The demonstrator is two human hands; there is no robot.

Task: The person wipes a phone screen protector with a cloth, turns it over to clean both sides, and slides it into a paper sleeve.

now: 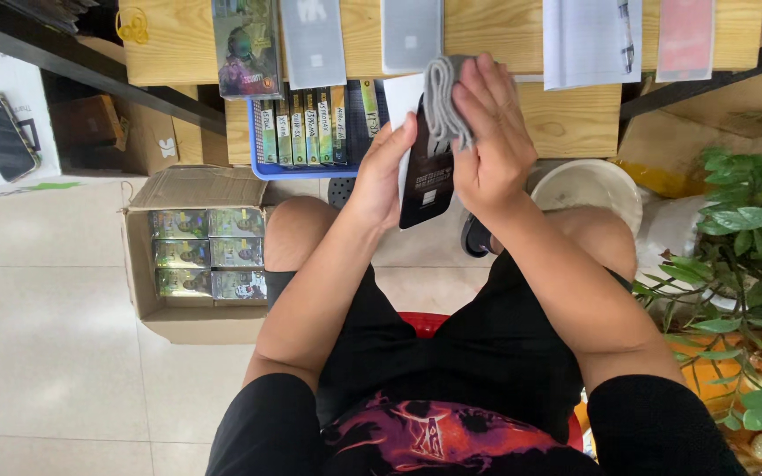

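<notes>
Dark phone wiped with a grey cloth, held in the air above the lap.

The left hand (381, 176) grips the phone (425, 176) by its side, fingers closed on it; the right hand (486, 141) presses the folded cloth (444, 97) on its upper end, fingers closed on the cloth. The phone's long axis runs from 6 to 12 o'clock, top toward the worktop (566, 119). Risk, in my judgement: a strong wipe could push the phone out of the 1-sided grip, and it falls on the tile floor (46, 353).

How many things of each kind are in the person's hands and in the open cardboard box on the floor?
Dark phone, held by the left hand: 1
Grey cloth, pressed on it by the right hand: 1
Shiny flat packages in the cardboard box: 6 visible
Total: 8
</notes>
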